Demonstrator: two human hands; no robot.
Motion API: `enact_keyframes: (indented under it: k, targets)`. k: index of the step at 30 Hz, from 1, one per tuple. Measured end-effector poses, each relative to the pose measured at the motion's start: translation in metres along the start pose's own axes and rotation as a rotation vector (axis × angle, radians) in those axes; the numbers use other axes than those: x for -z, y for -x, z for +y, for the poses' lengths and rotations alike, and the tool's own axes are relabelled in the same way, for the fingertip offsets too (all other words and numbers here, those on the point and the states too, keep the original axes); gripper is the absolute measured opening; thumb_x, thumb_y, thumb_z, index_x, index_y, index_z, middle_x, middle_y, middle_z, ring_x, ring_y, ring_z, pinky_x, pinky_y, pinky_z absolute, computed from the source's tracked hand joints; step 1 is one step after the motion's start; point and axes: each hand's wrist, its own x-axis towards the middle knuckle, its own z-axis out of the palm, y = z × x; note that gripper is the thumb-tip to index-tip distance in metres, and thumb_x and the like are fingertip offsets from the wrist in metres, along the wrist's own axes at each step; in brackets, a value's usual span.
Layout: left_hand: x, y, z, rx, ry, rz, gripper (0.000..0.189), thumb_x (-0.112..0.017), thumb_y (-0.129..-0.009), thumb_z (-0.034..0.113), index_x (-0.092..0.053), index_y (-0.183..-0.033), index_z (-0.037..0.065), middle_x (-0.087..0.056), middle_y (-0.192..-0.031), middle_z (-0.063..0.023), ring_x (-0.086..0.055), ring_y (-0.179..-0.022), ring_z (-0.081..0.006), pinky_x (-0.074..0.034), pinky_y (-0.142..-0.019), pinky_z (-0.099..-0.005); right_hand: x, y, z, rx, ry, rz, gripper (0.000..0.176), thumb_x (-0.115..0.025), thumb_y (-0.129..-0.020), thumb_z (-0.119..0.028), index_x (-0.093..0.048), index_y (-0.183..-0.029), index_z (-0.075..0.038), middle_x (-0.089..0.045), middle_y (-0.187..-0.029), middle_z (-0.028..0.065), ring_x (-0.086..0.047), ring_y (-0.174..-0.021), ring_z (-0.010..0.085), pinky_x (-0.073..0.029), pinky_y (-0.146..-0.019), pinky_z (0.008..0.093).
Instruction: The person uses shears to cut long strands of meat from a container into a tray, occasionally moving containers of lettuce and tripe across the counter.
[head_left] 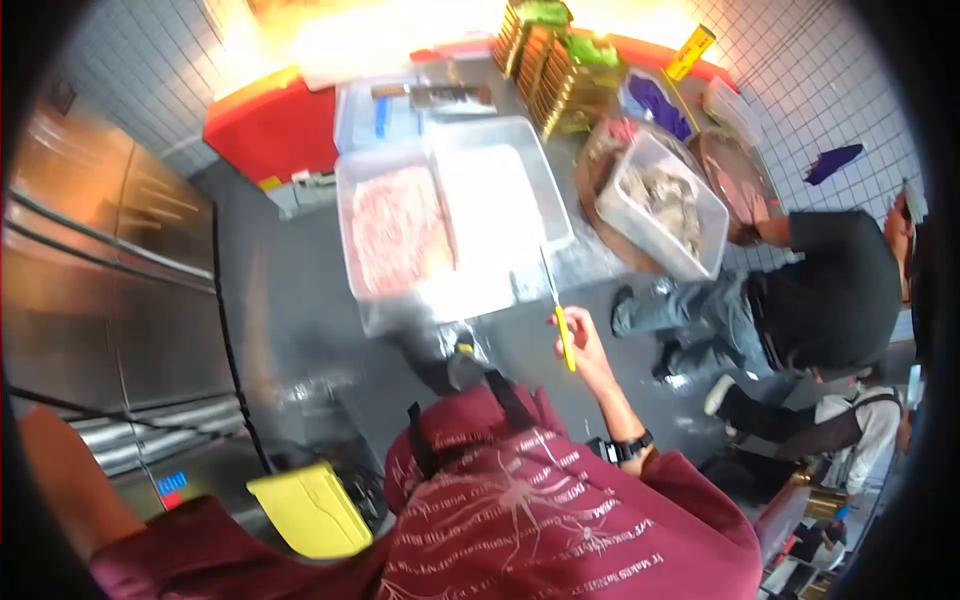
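My right hand (585, 345) is closed around the yellow handle of a slim-bladed knife (565, 335). Its blade points away from me, and the tip overlaps the near right part of a bright white board (490, 205). Left of the board, a clear plastic tub (345, 220) holds pale pink meat (400, 225). At the lower left only my left arm (75, 485) shows, reaching out toward the metal doors; the hand itself is out of view.
A cleaver (455, 97) lies on a lidded container behind the board. To the right, a tub of greyish pieces (660, 200) sits near a person in a dark shirt (830, 290). Stacked baskets (570, 80) stand behind. A yellow bin lid (310, 510) is low left.
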Motion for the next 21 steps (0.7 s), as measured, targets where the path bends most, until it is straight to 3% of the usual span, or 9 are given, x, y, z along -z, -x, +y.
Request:
enact_keyframes:
  k: [2, 4, 6, 9, 13, 17, 21]
  targets:
    - [0.025, -0.008, -0.017, -0.044, 0.007, -0.030, 0.027, -0.043, -0.094, 0.012, -0.051, -0.117, 0.001, -0.052, -0.109, -0.0101, -0.052, -0.105, -0.0163, -0.038, -0.102, -0.0309, -0.011, -0.041, 0.012, 0.090, 0.018, -0.007, 0.045, -0.062, -0.081, 0.001, -0.042, -0.120, -0.011, -0.053, -0.118, 0.0052, -0.054, -0.087, 0.0060, -0.045, -0.063, 0.0196]
    - [0.047, -0.013, -0.029, -0.075, 0.026, -0.041, 0.026, -0.044, -0.094, 0.012, -0.051, -0.117, 0.001, -0.052, -0.109, -0.0099, -0.052, -0.104, -0.0164, -0.038, -0.102, -0.0308, -0.027, -0.061, -0.004, 0.007, 0.003, -0.059, 0.045, -0.060, -0.081, 0.002, -0.041, -0.121, -0.011, -0.055, -0.115, 0.0050, -0.054, -0.079, 0.0061, -0.044, -0.061, 0.0201]
    - [0.082, -0.027, -0.063, -0.026, 0.045, -0.018, 0.026, -0.044, -0.093, 0.011, -0.051, -0.116, 0.001, -0.052, -0.108, -0.0098, -0.052, -0.104, -0.0164, -0.038, -0.102, -0.0307, -0.042, -0.089, -0.010, -0.020, -0.017, 0.035, 0.045, -0.062, -0.081, 0.002, -0.041, -0.118, -0.011, -0.054, -0.109, 0.0038, -0.050, -0.067, 0.0054, -0.041, -0.055, 0.0198]
    - [0.130, -0.040, -0.102, -0.010, 0.124, -0.029, 0.026, -0.044, -0.093, 0.011, -0.052, -0.116, 0.001, -0.053, -0.107, -0.0096, -0.052, -0.104, -0.0165, -0.038, -0.102, -0.0306, -0.066, -0.113, -0.026, 0.011, -0.116, 0.012, 0.050, -0.058, -0.080, 0.006, -0.040, -0.122, -0.014, -0.053, -0.110, 0.0054, -0.048, -0.066, 0.0063, -0.039, -0.052, 0.0192]
    - [0.204, -0.051, -0.139, -0.021, 0.242, -0.081, 0.025, -0.044, -0.092, 0.010, -0.052, -0.115, 0.001, -0.053, -0.106, -0.0093, -0.052, -0.104, -0.0165, -0.038, -0.102, -0.0305, -0.112, -0.128, -0.033, 0.046, -0.114, 0.149, 0.052, -0.061, -0.079, 0.001, -0.040, -0.123, -0.014, -0.053, -0.114, 0.0096, -0.049, -0.064, 0.0080, -0.039, -0.054, 0.0194]
    - [0.270, -0.079, -0.191, 0.036, 0.451, -0.173, 0.025, -0.045, -0.092, 0.009, -0.052, -0.114, 0.001, -0.054, -0.105, -0.0090, -0.052, -0.103, -0.0166, -0.038, -0.102, -0.0303, -0.180, -0.118, -0.019, 0.003, -0.219, 0.399, 0.071, -0.061, -0.081, -0.004, -0.027, -0.143, -0.017, -0.054, -0.113, 0.0109, -0.048, -0.063, 0.0088, -0.042, -0.055, 0.0215]
    - [0.308, -0.089, -0.219, -0.027, 0.643, -0.186, 0.025, -0.045, -0.091, 0.008, -0.053, -0.113, 0.001, -0.054, -0.104, -0.0088, -0.053, -0.103, -0.0167, -0.038, -0.102, -0.0301, -0.255, -0.103, -0.024, 0.081, -0.456, 0.568, 0.063, -0.063, -0.086, -0.008, -0.032, -0.141, -0.012, -0.057, -0.110, 0.0126, -0.050, -0.062, 0.0098, -0.042, -0.053, 0.0213]
